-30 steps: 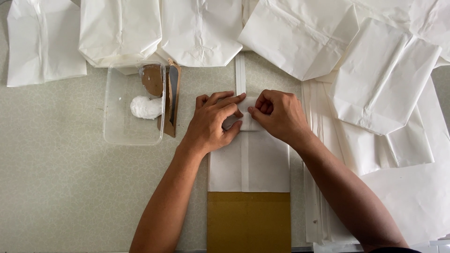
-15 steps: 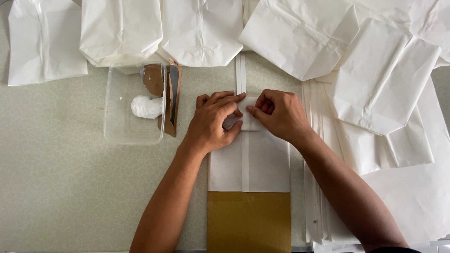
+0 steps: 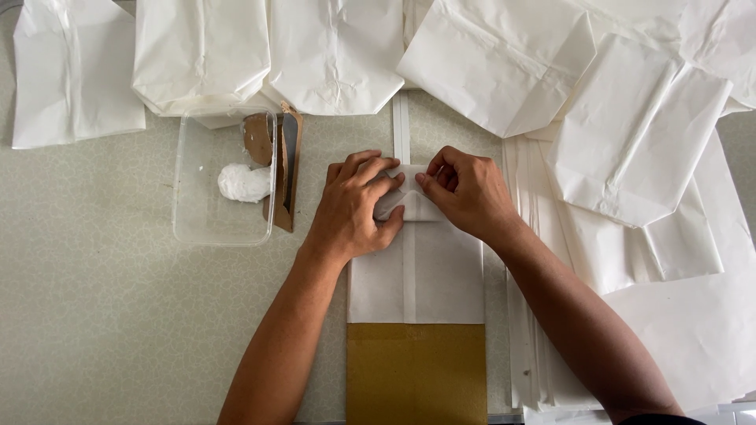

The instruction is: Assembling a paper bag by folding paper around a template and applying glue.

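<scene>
White paper covers most of the tabletop [image 3: 94,315]. Far left of the grip lie flat bags [image 3: 201,55], and nearer it a clear tub [image 3: 189,205] holding a white lump of paste [image 3: 242,182], with a brown card strip [image 3: 285,169] leaning at its right wall.

The left hand [image 3: 353,208] presses flat on the folded end of the bag [image 3: 417,275], fingers spread and pointing right, thumb tucked under the fold; it is clamping the paper down, not clenched. The right hand [image 3: 466,191] meets it from the other side, fingertips pinching the same small flap [image 3: 409,201], so both hands are gripping the bag's far end and almost touch. Neither is clearly nearer.

From the grip the bag runs straight back toward the person, its long axis in line with the forearms. It is white, narrow, with a raised seam down the middle, and lies on a mustard-brown board [image 3: 416,374] that shows below its near edge.

Right of the grip sits a stack of sheets [image 3: 693,330] and more folded bags [image 3: 630,134].
</scene>
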